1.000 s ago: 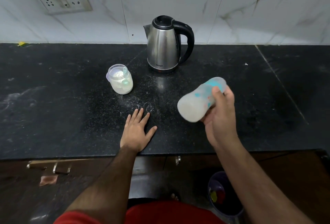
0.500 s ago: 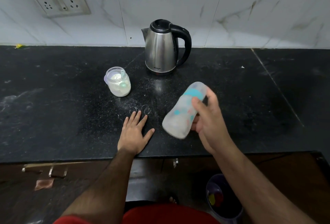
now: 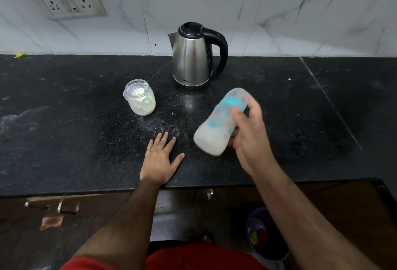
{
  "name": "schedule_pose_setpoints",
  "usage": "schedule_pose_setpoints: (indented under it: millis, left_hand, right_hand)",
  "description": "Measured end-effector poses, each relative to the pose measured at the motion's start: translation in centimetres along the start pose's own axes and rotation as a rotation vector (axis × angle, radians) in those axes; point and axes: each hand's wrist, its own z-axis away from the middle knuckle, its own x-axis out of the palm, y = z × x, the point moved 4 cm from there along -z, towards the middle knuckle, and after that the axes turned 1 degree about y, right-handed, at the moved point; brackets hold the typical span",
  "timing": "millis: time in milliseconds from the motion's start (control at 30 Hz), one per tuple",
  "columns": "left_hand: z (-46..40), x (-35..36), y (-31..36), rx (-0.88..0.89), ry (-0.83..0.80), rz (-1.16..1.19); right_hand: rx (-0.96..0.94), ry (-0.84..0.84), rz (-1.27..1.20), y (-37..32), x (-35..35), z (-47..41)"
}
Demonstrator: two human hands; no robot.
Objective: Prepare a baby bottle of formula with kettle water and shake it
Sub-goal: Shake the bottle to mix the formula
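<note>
Right hand [image 3: 249, 138] is wrapped around the baby bottle [image 3: 222, 121], fingers curled over its waist, thumb side hidden behind it. The bottle sits right of centre in the frame, held off the black countertop [image 3: 64, 140] and lying well over on a slant: its long axis runs from the milky base at lower left, nearest the camera, up to the capped teal-collared end at upper right, pointing toward the steel kettle [image 3: 193, 57]. The bottle and hand are blurred, so this looks like the shake, with the cloudy mix already inside. The grip sits on the bottle's right flank, so any swing goes along that diagonal.

Left hand [image 3: 160, 162] lies flat on the countertop at centre frame, fingers spread, holding nothing, just left of the bottle's base and closer to it than the open formula jar [image 3: 140, 100] at upper left. It seems to be bracing only; 1 hand does the work.
</note>
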Motion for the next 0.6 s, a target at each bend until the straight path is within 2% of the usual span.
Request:
schedule_pose_setpoints:
  millis: [100, 233, 300, 400, 467, 600]
  left_hand:
    - [0.0, 0.0, 0.0, 0.001, 0.009, 0.013]
    - [-0.1, 0.0, 0.1, -0.004, 0.015, 0.007]
    - [-0.1, 0.0, 0.1, -0.005, 0.016, 0.012]
    - [0.0, 0.1, 0.0, -0.001, 0.011, 0.016]
    - [0.1, 0.1, 0.0, 0.002, 0.017, 0.019]
    - [0.0, 0.1, 0.0, 0.004, 0.024, 0.008]
  right_hand:
    - [-0.014, 0.162, -0.078, -0.2, -1.1, -0.8]
    - [0.044, -0.040, 0.048, -0.2, -0.4, -0.2]
    - [0.012, -0.073, 0.062, -0.8, -0.4, -0.4]
    - [-0.049, 0.080, -0.004, -1.7, -1.3, -1.4]
    - [-0.049, 0.116, 0.000, -1.6, -1.4, -1.4]
    - [0.010, -0.095, 0.133, -0.2, -0.1, 0.0]
